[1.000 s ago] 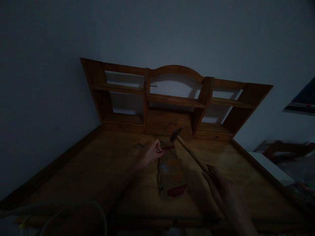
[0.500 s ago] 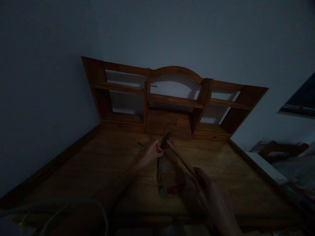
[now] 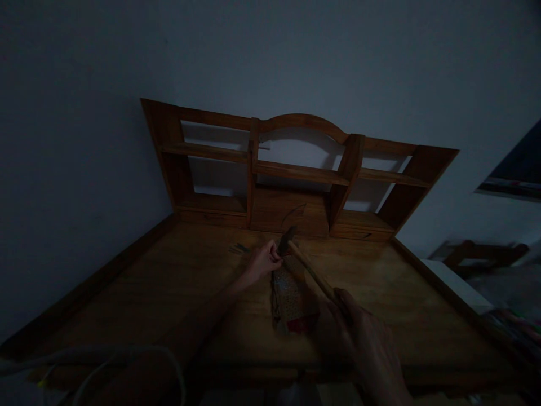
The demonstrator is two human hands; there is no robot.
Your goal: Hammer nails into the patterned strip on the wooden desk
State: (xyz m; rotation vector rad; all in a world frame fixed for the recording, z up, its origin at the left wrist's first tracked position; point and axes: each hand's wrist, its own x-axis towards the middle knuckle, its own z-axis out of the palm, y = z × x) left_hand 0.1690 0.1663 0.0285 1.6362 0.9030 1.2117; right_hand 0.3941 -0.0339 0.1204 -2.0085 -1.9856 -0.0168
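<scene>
My right hand is closed round the wooden handle of a hammer. The dark hammer head lies over the far end of a speckled brick-like block, close to my left fingers. My left hand is pinched at the block's far left corner; whatever sits between its fingertips is too small and dark to name. The block has a red patch at its near end and a crumpled edge along its left side. A few thin nail-like pieces lie on the desk beyond my left wrist.
The wooden desk has raised side edges and a shelf unit along its back. A pale cable loops at the lower left. To the right stand a white surface and a wooden chair back.
Both hands and the hammer hold nearly the same place. The hammer head has shifted very slightly, and the view has moved a little.
</scene>
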